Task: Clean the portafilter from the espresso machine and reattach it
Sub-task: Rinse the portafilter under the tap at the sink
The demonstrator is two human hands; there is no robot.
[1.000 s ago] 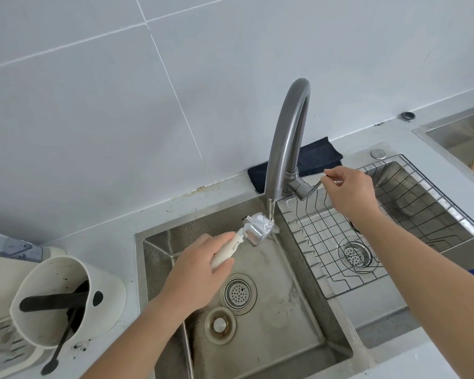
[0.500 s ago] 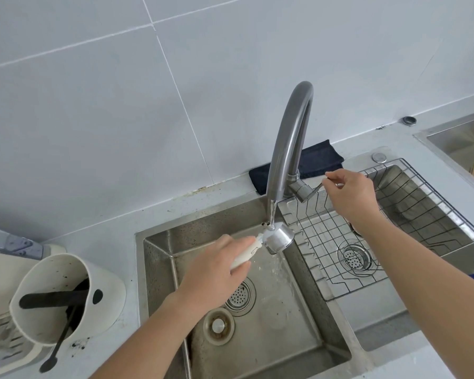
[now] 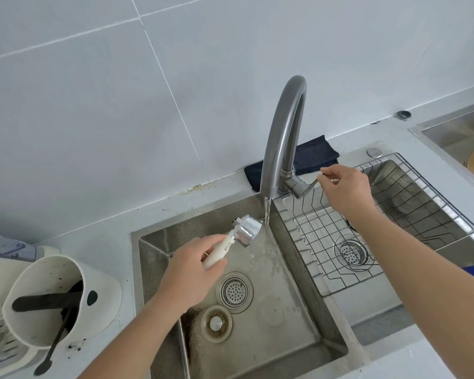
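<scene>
The portafilter (image 3: 245,229) has a white handle and a shiny metal head. My left hand (image 3: 192,269) grips the handle and holds it tilted over the left sink basin (image 3: 271,337). Its head sits just left of the water stream (image 3: 267,214) that runs from the grey curved faucet (image 3: 281,132). My right hand (image 3: 345,188) pinches the thin faucet lever (image 3: 311,184) at the faucet's base. The espresso machine is out of view.
A wire rack (image 3: 394,236) lies in the right basin over a drain. A folded dark cloth (image 3: 309,157) rests behind the faucet. A white knock container (image 3: 58,296) with a black bar and brush stands at the left. Another sink (image 3: 454,138) is at far right.
My left hand has turned the portafilter and drawn its head slightly left, out from under the spout. The water now falls past it into the basin. My right hand stays on the lever.
</scene>
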